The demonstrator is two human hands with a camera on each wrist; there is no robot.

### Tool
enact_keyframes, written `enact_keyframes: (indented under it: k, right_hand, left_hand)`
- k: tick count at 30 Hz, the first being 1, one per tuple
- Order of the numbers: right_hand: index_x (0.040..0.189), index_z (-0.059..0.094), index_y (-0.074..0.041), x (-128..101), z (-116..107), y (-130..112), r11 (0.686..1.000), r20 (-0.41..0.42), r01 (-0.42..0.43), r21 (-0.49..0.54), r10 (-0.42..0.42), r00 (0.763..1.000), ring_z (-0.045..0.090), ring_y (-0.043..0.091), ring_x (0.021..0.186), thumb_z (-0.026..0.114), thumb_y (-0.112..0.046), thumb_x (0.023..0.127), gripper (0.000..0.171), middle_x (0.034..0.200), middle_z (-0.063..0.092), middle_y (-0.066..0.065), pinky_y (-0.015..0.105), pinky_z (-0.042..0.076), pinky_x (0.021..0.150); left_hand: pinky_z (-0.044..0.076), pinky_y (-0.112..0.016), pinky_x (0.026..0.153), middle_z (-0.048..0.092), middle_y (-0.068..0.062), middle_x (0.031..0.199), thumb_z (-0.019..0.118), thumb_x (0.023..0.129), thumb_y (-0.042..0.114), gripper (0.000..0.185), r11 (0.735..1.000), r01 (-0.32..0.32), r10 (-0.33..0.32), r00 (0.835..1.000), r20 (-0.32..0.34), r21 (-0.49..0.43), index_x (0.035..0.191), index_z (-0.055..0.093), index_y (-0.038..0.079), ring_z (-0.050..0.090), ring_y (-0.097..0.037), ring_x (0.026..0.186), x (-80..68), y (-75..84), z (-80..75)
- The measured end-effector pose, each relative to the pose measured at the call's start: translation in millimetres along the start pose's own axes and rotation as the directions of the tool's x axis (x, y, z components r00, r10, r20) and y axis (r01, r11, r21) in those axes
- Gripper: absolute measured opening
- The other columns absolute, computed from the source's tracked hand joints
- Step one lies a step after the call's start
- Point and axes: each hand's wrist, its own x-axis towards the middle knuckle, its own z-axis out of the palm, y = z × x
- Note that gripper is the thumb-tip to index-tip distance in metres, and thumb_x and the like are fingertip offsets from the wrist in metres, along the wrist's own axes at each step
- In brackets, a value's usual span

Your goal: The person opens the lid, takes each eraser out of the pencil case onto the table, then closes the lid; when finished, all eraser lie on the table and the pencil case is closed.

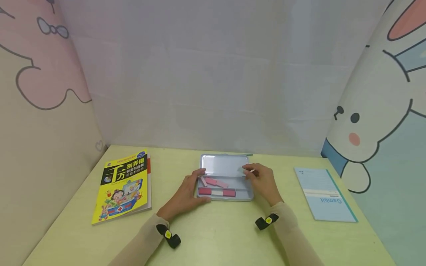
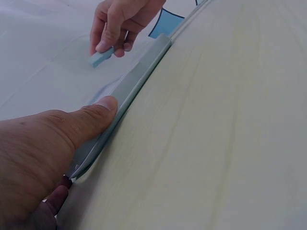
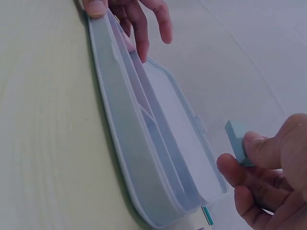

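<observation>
A pale blue pencil case lies with its lid raised back, away from the person. Its back compartment holds loose pink blocks; the front one has dark pink blocks and a white block in a row. My left hand grips the case's left end, its thumb against the front wall and its fingers around the far side. Between thumb and fingertips, my right hand pinches a small light blue-green block, held up beside the case's right end, apart from it.
A yellow picture-cover book lies on another book at the left of the table. On the right is a pale blue Gambit notebook. A thin green strip shows behind the lid. Cartoon-printed curtains close in the back and sides.
</observation>
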Motion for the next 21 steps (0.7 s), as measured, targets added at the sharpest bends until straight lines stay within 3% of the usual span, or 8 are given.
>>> enact_keyframes:
  k: [8,14,21]
  right_hand:
    - [0.118,0.080,-0.004,3,-27,10,0.996,-0.088,-0.079,0.035,0.082,0.993,0.081,0.035,0.090,0.076,-0.007,0.099,0.019,0.111,0.081,0.019,0.017,0.052,0.066]
    - [0.117,0.080,-0.001,3,-52,29,0.988,-0.114,-0.152,0.015,0.153,0.982,0.080,0.038,0.089,0.073,-0.013,0.102,0.020,0.099,0.082,0.022,0.022,0.044,0.059]
    - [0.126,0.077,0.000,-6,-81,59,0.953,0.019,-0.302,0.032,0.301,0.953,0.075,0.005,0.087,0.069,-0.024,0.106,0.032,0.111,0.081,0.021,0.015,0.052,0.078]
  left_hand:
    - [0.048,-0.054,0.113,0.054,-0.010,0.146,0.092,0.085,0.041,0.102,1.000,0.013,-0.013,1.000,0.003,0.005,0.164,0.028,0.041,0.052,-0.028,0.130,-0.5,2.7,-1.3]
    - [0.049,-0.054,0.112,0.054,-0.010,0.146,0.092,0.084,0.042,0.102,1.000,0.011,-0.011,1.000,-0.004,0.013,0.164,0.028,0.043,0.053,-0.027,0.129,-0.2,1.2,0.0]
    - [0.050,-0.055,0.109,0.055,-0.010,0.143,0.092,0.084,0.043,0.102,1.000,-0.003,0.003,1.000,-0.015,0.005,0.164,0.029,0.042,0.053,-0.027,0.127,-0.9,-1.6,1.6]
